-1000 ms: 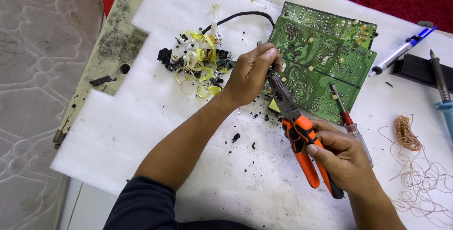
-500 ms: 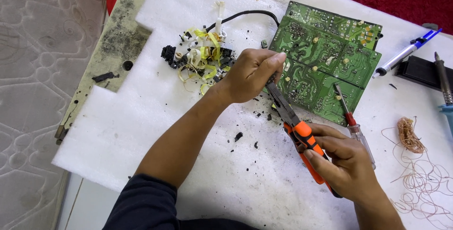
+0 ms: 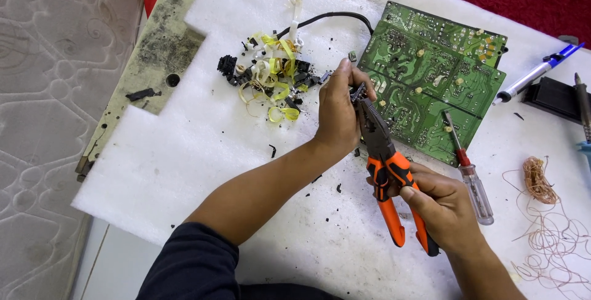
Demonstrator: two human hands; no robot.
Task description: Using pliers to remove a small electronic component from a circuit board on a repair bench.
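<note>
While the right hand (image 3: pixel 446 210) grips orange pliers (image 3: pixel 388 170), the left hand (image 3: pixel 338 115) pinches a small part at their tip.

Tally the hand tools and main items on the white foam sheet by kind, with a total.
Pliers, orange-handled, held in the right hand: 1
Screwdriver, clear handle: 1
Green circuit board: 1
Pen, blue and white: 1
Copper wire bundle: 1
Pile of yellow tape and black scraps, beside the left hand: 1
Total: 6

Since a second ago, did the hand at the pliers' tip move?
Yes. The left hand moved off the green circuit board, toward the yellow scrap pile.
</note>
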